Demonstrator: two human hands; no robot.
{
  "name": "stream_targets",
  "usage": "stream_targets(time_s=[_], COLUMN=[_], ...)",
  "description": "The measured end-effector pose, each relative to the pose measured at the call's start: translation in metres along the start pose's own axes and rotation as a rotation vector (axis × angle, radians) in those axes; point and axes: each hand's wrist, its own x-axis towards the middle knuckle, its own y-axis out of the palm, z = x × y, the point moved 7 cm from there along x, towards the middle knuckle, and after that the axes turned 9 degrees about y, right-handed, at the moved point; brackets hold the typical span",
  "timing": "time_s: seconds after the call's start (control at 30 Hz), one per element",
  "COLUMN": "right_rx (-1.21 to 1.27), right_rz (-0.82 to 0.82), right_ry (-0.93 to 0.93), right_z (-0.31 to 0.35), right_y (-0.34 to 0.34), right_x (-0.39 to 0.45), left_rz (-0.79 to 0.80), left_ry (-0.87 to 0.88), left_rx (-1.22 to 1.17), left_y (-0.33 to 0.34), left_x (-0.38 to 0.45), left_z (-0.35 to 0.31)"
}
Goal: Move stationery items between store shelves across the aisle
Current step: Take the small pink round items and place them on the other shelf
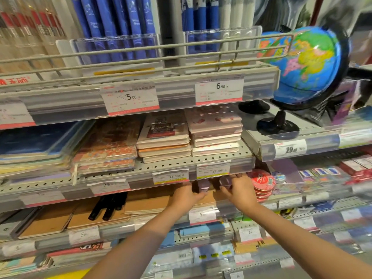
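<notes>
Both hands reach under the shelf's front edge (141, 174) — left hand (186, 195) and right hand (239, 191) each closed on a small lilac item (203, 186) — side by side, level.

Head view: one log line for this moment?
left hand and right hand: each holding small purple item | place: shelf of brown kraft notebooks

Perforated shelf (201, 159) carries stacked notebooks (164, 141) and folders (38, 143).
</notes>
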Motion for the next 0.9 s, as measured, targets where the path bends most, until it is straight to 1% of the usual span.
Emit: stream_targets(time_s=[0.2, 0.4, 0.5, 0.6, 0.8, 0.9], right_rx=[0.109, 0.231, 0.309, 0.406, 0.529, 0.554], right_rz=[0.132, 0.206, 0.228, 0.217, 0.287, 0.322], right_ry=[0.088, 0.125, 0.145, 0.122, 0.005, -0.068], right_z=[-0.009, -0.008, -0.009, -0.005, 0.022, 0.045], right_y=[0.012, 0.015, 0.015, 0.011, 0.009, 0.019], right_x=[0.006, 0.006, 0.005, 0.004, -0.008, -0.015], left_rz=[0.058, 0.089, 0.021, -0.044, -0.148, -0.249], left_ry=[0.011, -0.109, -0.144, -0.11, -0.007, 0.015], left_rx=[0.014, -0.061, -0.163, -0.311, -0.492, -0.527], left_y=[0.017, 0.021, 0.016, 0.012, -0.009, -0.03], left_x=[0.014, 0.018, 0.013, 0.009, -0.015, -0.037], left_z=[-0.007, 0.003, 0.005, 0.008, 0.029, 0.042])
